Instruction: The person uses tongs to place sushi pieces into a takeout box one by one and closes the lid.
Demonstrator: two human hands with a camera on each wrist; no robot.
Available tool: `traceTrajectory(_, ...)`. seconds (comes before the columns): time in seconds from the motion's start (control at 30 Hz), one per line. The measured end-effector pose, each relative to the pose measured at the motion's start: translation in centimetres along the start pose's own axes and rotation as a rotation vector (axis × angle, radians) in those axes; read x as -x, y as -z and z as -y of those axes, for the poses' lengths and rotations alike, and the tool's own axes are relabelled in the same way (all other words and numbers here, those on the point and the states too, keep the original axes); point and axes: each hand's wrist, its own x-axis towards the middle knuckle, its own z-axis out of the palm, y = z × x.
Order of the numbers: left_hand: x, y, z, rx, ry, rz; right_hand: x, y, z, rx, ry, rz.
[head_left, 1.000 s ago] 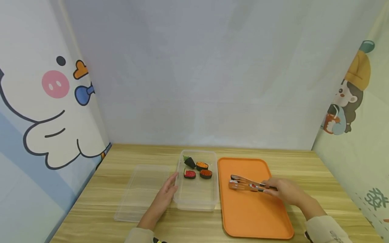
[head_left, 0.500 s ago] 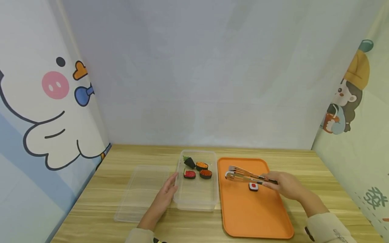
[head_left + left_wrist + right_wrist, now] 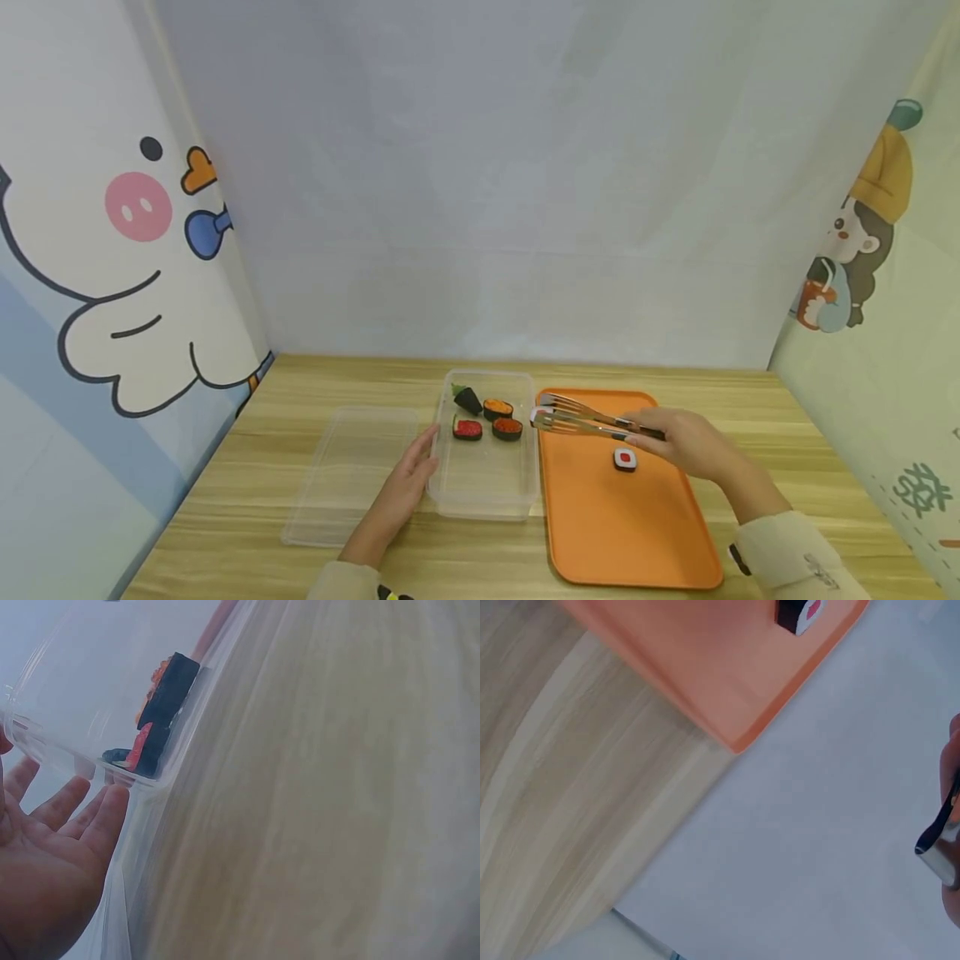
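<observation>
My right hand (image 3: 686, 442) holds a pair of metal tongs (image 3: 577, 422) over the upper left of the orange tray (image 3: 630, 525). A small, mostly hidden white piece (image 3: 536, 415) sits between the tong tips, near the container's right rim. One sushi roll (image 3: 625, 459) with a red centre lies on the tray. My left hand (image 3: 408, 479) touches the left side of the clear plastic container (image 3: 483, 487), its fingers fairly straight along the wall. Inside stand a dark hand roll (image 3: 467, 400), an orange-topped sushi (image 3: 497, 409), a red-topped sushi (image 3: 468, 428) and a roe-topped sushi (image 3: 507, 428).
A clear flat lid (image 3: 352, 479) lies on the wooden table (image 3: 240, 500) left of the container, partly behind my left forearm. A pale cloth (image 3: 487, 183) hangs behind the table. The tray stands close beside the container's right side.
My right hand has lifted the tongs and moved them up and left, with the white piece between the tips. The sushi roll on the tray has come into sight. My left hand stays put.
</observation>
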Motion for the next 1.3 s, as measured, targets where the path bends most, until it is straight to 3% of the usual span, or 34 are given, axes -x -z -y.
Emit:
traceTrajectory(0.27,0.1,0.1,-0.2,-0.006,0.0,-0.002,-2.9,-1.5,2.3,-0.07,0.001,0.04)
traceTrajectory(0.5,0.0,0.1,-0.3,-0.002,-0.005,0.005,-4.6,-3.4,3.3,-0.06,0.048,0.041)
traceTrajectory(1.0,0.1,0.3,-0.1,0.001,-0.008,-0.003,-6.8,-5.7,4.1,-0.034,0.05,0.069)
traceTrajectory(1.3,0.1,0.2,-0.1,-0.004,-0.003,0.003,-7.1,-5.9,4.7,-0.018,0.07,0.075)
